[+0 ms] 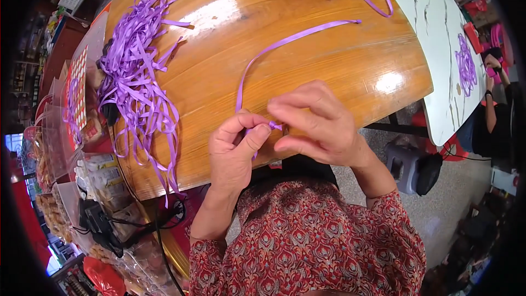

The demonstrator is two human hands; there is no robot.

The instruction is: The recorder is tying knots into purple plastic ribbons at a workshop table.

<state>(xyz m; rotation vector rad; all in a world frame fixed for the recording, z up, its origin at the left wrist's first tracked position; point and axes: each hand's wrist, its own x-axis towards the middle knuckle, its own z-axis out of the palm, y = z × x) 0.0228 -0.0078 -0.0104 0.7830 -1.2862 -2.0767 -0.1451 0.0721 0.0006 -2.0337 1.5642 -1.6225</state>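
Note:
A thin purple ribbon rises from my left hand and curves away over the wooden table to the far right. Thumb and fingers of that hand pinch the ribbon near its close end, where a small twisted or knotted bit sticks out past the thumb. Just to the right is my right hand, its thumb and fingers apart around that bit, not visibly gripping it. Whether a fingertip touches the ribbon I cannot tell. A big tangled heap of purple ribbons lies on the left of the table.
The glossy wooden table carries another looped ribbon at its far right. Beyond stands a white marbled table with a purple ribbon bundle and a co-worker beside it. Packaged goods, cables and a grey stool surround me.

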